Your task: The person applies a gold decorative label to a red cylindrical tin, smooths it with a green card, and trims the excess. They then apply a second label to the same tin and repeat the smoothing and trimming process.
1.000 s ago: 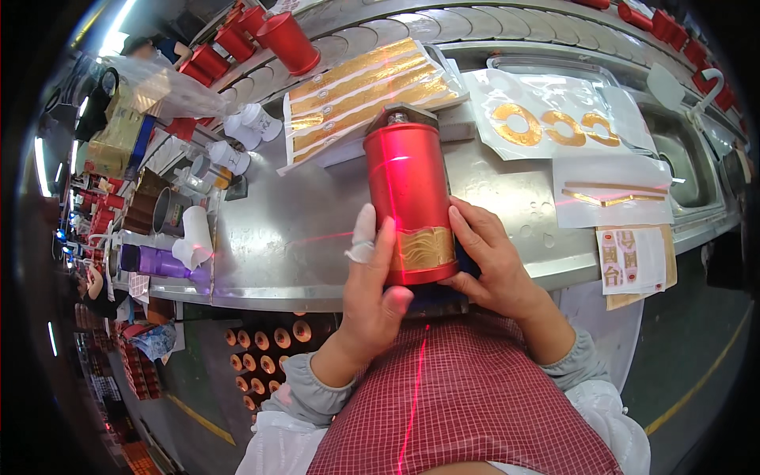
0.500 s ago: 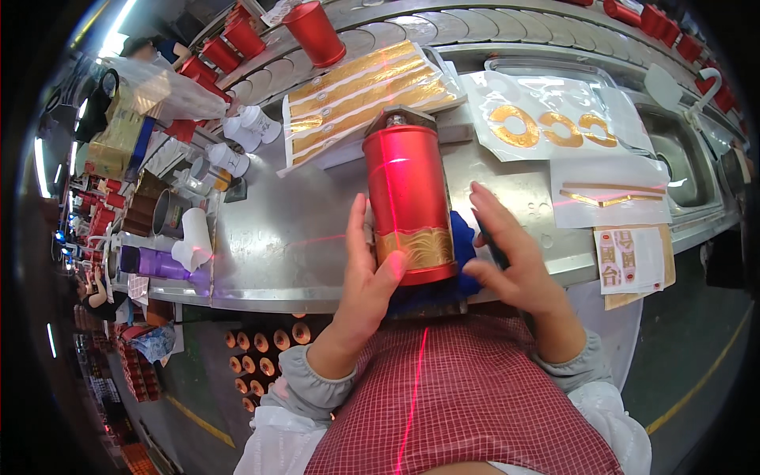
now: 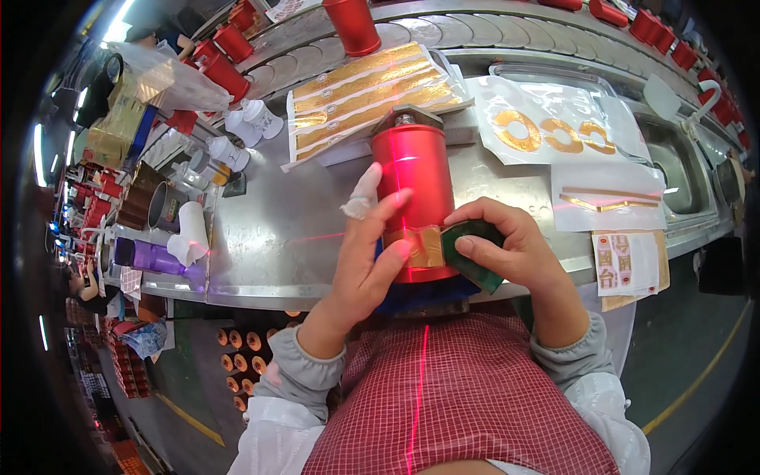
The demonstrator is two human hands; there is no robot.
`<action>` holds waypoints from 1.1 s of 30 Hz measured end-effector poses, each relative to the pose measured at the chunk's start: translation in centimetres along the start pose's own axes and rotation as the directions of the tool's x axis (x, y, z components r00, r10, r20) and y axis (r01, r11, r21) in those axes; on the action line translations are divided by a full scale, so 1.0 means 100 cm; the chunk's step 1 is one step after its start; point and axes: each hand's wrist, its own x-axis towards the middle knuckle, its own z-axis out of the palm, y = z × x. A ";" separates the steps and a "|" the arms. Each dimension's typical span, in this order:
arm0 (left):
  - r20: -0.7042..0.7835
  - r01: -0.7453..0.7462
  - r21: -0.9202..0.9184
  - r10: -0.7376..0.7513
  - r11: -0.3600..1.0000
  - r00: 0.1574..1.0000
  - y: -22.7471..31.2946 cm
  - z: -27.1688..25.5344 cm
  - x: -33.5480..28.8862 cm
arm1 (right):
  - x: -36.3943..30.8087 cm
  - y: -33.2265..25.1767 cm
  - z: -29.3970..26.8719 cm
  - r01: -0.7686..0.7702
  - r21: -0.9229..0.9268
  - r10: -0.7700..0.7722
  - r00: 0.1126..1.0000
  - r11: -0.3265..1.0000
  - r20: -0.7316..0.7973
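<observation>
Yellow lines [image 3: 191, 419] mark the grey-green floor [image 3: 190, 372] below a steel counter [image 3: 261, 245].

Red cylinder [image 3: 425, 178] with gold band [image 3: 431, 246], green piece [image 3: 480, 275] alongside

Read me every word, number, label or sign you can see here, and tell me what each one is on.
I won't copy out wording, but here is where print stands:
Printed paper at right: large brownish characters, clear enough to see.
White bottles at left: dark marks, too small to read.
Gold-striped sheet: small round marks, too small to read.
Red can: no lettering shows.
</observation>
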 end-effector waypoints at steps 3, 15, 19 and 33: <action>0.081 -0.026 0.070 0.021 0.997 0.997 0.002 -0.003 0.008 | -0.003 -0.006 0.000 0.167 -0.104 -0.168 0.986 0.980 0.003; -0.052 -0.134 -0.026 0.133 0.991 0.990 -0.018 0.000 -0.005 | 0.008 -0.025 0.050 0.225 -0.709 -0.370 0.928 0.668 -0.054; -0.069 -0.101 0.271 0.124 0.957 0.990 -0.030 -0.001 -0.042 | 0.008 -0.020 0.051 0.171 -0.651 -0.315 0.943 0.740 -0.110; -0.106 -0.151 0.553 0.249 0.819 0.963 -0.023 0.019 -0.042 | -0.021 -0.009 0.018 -0.064 -0.121 0.035 0.973 0.991 -0.229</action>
